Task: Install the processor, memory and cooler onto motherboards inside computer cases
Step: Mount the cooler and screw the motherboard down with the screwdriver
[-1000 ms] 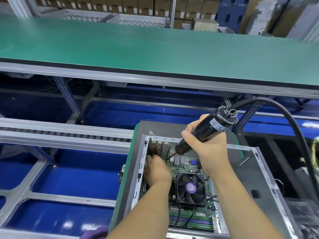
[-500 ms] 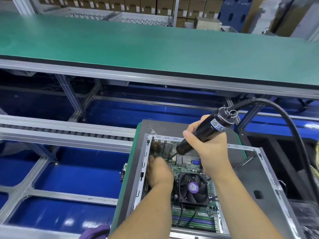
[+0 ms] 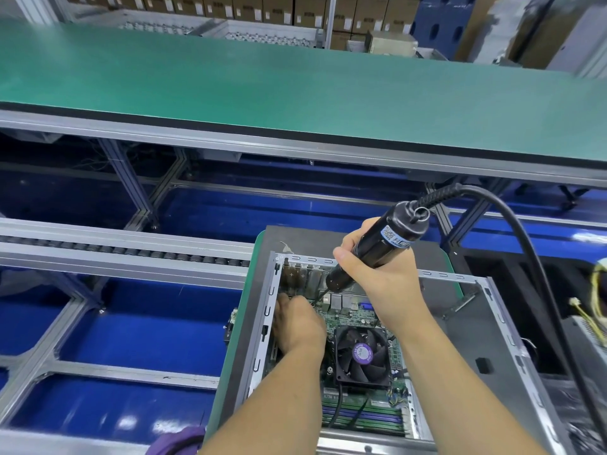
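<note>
An open grey computer case (image 3: 505,326) lies on a green-edged pallet. Inside it sits a green motherboard (image 3: 353,318) with a black cooler fan (image 3: 361,356) and memory sticks (image 3: 371,417) near the front. My right hand (image 3: 377,277) grips a black electric screwdriver (image 3: 381,244) tilted down to the left, its bit at the board's far left corner. My left hand (image 3: 295,323) rests inside the case at that corner, fingers down by the bit; what they touch is hidden.
A thick black cable (image 3: 538,257) arcs from the screwdriver to the right. A green conveyor belt (image 3: 295,87) runs across beyond the case. A roller rail (image 3: 115,247) and an aluminium frame over a blue floor lie left. Yellow wires (image 3: 594,297) sit far right.
Both hands and the screwdriver stay at the board's far left corner. The view has shifted slightly; no clear movement of the objects.
</note>
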{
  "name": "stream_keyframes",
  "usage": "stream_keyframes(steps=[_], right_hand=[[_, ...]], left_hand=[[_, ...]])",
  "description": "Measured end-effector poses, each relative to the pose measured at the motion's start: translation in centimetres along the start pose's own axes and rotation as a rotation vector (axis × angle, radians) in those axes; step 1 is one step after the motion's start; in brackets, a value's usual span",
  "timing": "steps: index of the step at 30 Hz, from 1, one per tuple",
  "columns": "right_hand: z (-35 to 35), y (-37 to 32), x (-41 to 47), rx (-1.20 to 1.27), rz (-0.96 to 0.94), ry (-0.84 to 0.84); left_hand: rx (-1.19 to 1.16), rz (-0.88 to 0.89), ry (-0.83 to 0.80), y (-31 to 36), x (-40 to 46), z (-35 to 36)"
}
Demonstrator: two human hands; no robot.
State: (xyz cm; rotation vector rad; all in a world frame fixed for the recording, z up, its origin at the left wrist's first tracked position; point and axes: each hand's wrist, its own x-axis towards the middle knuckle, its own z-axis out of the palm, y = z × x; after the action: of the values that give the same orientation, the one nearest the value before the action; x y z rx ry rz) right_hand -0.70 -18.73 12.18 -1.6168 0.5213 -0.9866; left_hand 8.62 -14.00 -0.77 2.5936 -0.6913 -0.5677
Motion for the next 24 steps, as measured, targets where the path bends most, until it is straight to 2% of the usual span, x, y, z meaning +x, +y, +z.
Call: stream_keyframes(steps=[15,24], right_hand=[[0.4,0.0,-0.1,-0.043,0.035,-0.001],[1.0,-0.2,-0.7,-0.102,0.066,-0.078]], left_hand=[[0.020,0.022,0.011,0.0,-0.2,-0.5],[0.037,0.021,0.007,0.1,-0.1,-0.5]])
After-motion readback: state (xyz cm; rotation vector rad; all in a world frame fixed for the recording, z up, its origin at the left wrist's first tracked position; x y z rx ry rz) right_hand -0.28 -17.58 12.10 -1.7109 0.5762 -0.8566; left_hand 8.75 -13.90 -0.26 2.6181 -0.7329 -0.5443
